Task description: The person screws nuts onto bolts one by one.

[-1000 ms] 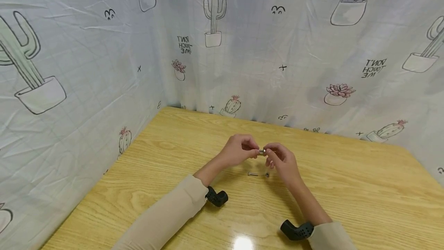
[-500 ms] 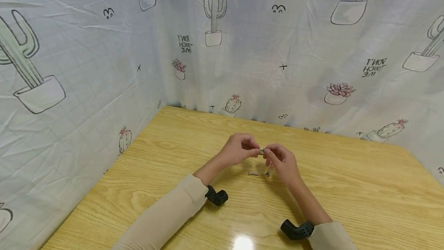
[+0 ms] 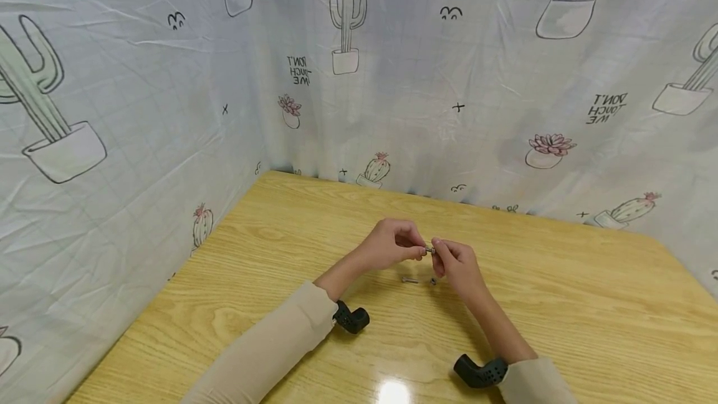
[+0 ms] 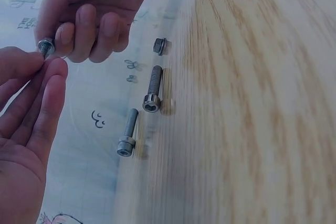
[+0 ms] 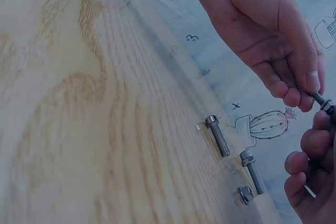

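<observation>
Over the table, my left hand [image 3: 392, 245] pinches the shank of a small metal bolt [image 5: 317, 97] between thumb and fingertips. My right hand [image 3: 457, 262] meets it from the other side, thumb and finger at a flanged hex nut [image 4: 46, 45] on the bolt's end. Its other fingers are curled in, as the left wrist view shows. Fingers hide much of the bolt. Below the hands, two socket-head bolts [image 4: 152, 89] lie side by side on the wood, each with a ring or washer near its head. A loose flanged nut [image 5: 244, 195] lies just beyond their threaded ends.
The wooden table [image 3: 269, 329] runs back to a pale curtain [image 3: 415, 80] printed with cacti, which also hangs along the left side. Black wrist camera mounts [image 3: 351, 318] stick out from both sleeves.
Both hands have shifted slightly right and down with the bolt. The right thumb has moved up across the nut, and its fingers have changed their grip. The loose bolts and nut stay put.
</observation>
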Action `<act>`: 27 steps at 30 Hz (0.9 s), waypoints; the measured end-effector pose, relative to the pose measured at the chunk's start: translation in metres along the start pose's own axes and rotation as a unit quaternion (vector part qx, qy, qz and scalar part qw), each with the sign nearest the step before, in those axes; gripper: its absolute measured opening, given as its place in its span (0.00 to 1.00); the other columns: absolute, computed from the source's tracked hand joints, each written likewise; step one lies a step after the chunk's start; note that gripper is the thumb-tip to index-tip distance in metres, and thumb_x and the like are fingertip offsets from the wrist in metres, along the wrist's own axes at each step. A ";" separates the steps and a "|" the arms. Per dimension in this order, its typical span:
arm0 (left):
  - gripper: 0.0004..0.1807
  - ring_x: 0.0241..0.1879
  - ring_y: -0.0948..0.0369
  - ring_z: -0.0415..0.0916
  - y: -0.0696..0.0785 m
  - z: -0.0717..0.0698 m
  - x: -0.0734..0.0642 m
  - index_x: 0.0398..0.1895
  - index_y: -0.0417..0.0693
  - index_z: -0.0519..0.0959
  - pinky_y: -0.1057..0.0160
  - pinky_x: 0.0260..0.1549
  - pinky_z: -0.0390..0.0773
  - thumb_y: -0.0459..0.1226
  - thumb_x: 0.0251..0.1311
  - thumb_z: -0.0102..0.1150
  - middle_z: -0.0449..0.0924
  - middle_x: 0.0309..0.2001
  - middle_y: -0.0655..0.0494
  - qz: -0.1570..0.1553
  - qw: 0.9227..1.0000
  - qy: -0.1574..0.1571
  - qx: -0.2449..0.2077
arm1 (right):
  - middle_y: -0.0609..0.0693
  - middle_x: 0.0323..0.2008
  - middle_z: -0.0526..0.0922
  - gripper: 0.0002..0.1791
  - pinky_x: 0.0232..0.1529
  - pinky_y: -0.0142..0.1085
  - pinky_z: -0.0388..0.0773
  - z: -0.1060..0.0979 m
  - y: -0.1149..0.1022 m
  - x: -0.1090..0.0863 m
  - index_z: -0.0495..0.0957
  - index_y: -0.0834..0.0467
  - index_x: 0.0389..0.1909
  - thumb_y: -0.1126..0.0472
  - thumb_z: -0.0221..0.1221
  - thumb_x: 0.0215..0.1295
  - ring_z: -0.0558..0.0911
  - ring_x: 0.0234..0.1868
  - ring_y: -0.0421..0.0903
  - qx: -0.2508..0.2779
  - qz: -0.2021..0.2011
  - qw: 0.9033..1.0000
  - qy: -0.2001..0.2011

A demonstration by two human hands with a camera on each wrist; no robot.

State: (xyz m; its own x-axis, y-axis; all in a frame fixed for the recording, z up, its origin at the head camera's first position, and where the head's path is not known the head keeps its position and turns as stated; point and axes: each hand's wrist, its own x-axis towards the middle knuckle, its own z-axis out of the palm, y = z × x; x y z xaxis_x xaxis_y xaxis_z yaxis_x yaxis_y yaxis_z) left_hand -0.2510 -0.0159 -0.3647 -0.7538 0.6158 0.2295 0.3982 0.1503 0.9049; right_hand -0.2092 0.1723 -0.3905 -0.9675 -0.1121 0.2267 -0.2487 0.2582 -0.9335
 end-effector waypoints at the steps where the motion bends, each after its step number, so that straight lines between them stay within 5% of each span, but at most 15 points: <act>1: 0.04 0.31 0.67 0.82 0.000 0.000 0.000 0.35 0.40 0.82 0.68 0.38 0.83 0.32 0.60 0.64 0.85 0.35 0.47 -0.001 1.000 0.002 0.002 | 0.54 0.15 0.67 0.27 0.20 0.39 0.70 0.000 0.000 0.000 0.71 0.71 0.23 0.55 0.44 0.78 0.66 0.17 0.52 0.000 -0.002 1.000 0.002; 6: 0.02 0.32 0.65 0.82 -0.001 -0.001 0.000 0.33 0.43 0.82 0.68 0.36 0.82 0.33 0.61 0.63 0.84 0.34 0.50 -0.018 0.999 0.031 0.004 | 0.58 0.28 0.77 0.18 0.23 0.37 0.76 0.001 0.001 0.002 0.76 0.68 0.39 0.58 0.46 0.77 0.75 0.21 0.48 0.001 -0.019 1.000 0.017; 10: 0.02 0.32 0.63 0.83 -0.001 -0.003 -0.001 0.34 0.43 0.82 0.68 0.35 0.82 0.33 0.61 0.63 0.84 0.35 0.49 -0.029 0.998 0.053 0.003 | 0.59 0.29 0.80 0.11 0.24 0.36 0.77 0.000 0.001 0.001 0.77 0.64 0.45 0.60 0.54 0.72 0.79 0.24 0.49 -0.018 -0.031 0.999 0.020; 21: 0.03 0.32 0.65 0.82 0.000 -0.006 0.000 0.35 0.43 0.82 0.68 0.36 0.82 0.34 0.62 0.63 0.84 0.34 0.51 -0.028 0.999 0.043 0.007 | 0.56 0.30 0.80 0.13 0.26 0.36 0.77 0.001 -0.002 0.001 0.78 0.66 0.40 0.58 0.53 0.73 0.78 0.25 0.50 -0.024 -0.034 0.999 0.020; 27: 0.02 0.32 0.64 0.82 -0.003 -0.005 0.003 0.33 0.41 0.82 0.67 0.36 0.83 0.32 0.61 0.62 0.84 0.35 0.47 -0.005 1.000 0.017 -0.012 | 0.60 0.22 0.73 0.20 0.25 0.36 0.75 0.001 0.001 0.003 0.73 0.71 0.32 0.58 0.47 0.76 0.73 0.22 0.50 -0.014 -0.031 0.999 -0.002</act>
State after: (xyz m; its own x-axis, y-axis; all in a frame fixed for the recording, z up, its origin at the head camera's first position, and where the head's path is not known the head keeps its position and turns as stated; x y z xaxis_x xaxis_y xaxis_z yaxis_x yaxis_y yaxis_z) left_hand -0.2567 -0.0182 -0.3648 -0.7754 0.5873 0.2321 0.3777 0.1368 0.9158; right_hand -0.2120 0.1711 -0.3909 -0.9498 -0.1330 0.2833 -0.3100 0.2770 -0.9095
